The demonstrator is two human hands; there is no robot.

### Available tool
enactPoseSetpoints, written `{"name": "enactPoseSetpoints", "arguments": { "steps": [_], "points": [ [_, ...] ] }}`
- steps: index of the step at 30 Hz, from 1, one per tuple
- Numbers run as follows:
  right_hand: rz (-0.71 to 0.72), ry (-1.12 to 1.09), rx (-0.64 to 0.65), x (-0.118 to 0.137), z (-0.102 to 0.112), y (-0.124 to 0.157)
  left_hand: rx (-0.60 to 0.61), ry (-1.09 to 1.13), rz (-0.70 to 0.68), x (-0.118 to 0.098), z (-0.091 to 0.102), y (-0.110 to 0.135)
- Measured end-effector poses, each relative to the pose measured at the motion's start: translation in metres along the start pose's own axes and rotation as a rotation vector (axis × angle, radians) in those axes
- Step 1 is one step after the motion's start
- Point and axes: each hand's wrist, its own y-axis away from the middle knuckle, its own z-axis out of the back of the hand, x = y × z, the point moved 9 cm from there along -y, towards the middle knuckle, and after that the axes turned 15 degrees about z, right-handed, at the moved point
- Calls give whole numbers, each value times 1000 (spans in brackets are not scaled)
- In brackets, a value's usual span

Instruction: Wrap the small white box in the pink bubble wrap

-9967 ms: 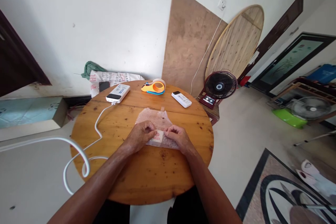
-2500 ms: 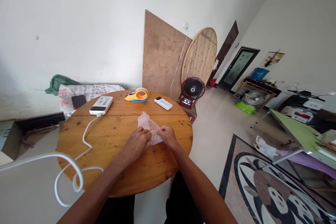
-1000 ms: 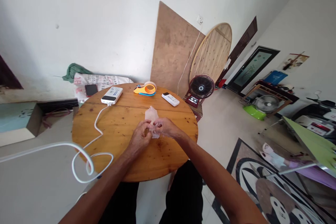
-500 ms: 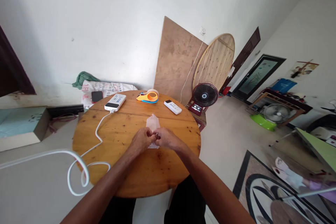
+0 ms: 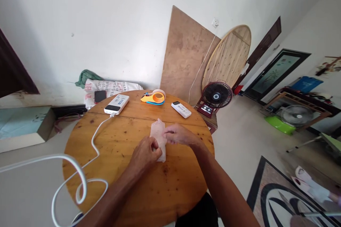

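A thin pinkish-white packet point(image 5: 158, 129), wrinkled and slightly see-through, lies lengthwise on the round wooden table point(image 5: 128, 127). Over its lower left part is my left hand point(image 5: 146, 151), with the fingers curled into a pinch; what is between the fingertips is hidden. My right hand point(image 5: 181, 134) reaches in at the packet's right edge, its thumb and fingers closed together and slightly smeared. Whether it grips the packet's edge or something small, I cannot make out. The two hands are apart, one on each side of the packet.
Beyond the packet are an orange and blue tape dispenser point(image 5: 153, 97) and a white power bank point(image 5: 181, 109). A larger white power bank point(image 5: 116, 104) at the left has a white cable point(image 5: 93, 142) looping off the table. An electric fan point(image 5: 216, 95) stands past the right edge.
My hands were together over the packet and have drawn apart, the left lower and the right to the right. More of the packet shows. The view has shifted a little.
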Motion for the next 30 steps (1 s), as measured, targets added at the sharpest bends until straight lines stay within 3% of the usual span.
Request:
{"name": "enactPoseSetpoints", "arguments": {
  "steps": [3, 5, 8, 12, 15, 18, 21, 26, 30],
  "points": [
    [-77, 262, -388, -13, 35, 1, -115, -57, -134, -11, 6, 6],
    [-156, 416, -493, -17, 38, -1, -167, -71, -229, -16, 7, 8],
    [-208, 514, -482, -23, 26, -14, -159, -68, -307, -20, 5, 9],
    [-135, 431, -537, -34, 22, -24, -86, -30, -309, -19, 0, 7],
    [-79, 162, -621, -49, 21, -24, -68, -12, -306, -17, -1, 7],
    [-49, -185, -553, -63, 5, -29, -89, -32, -316, -17, -1, 7],
    [-21, -326, -503, -68, -7, -31, -187, -58, -330, -17, 5, 10],
    [23, -252, -611, -70, 7, -24, -213, -131, -462, -25, 3, 19],
    [-56, -68, -686, -83, 24, -13, -199, -122, -442, -23, 2, 18]
  ]
}}
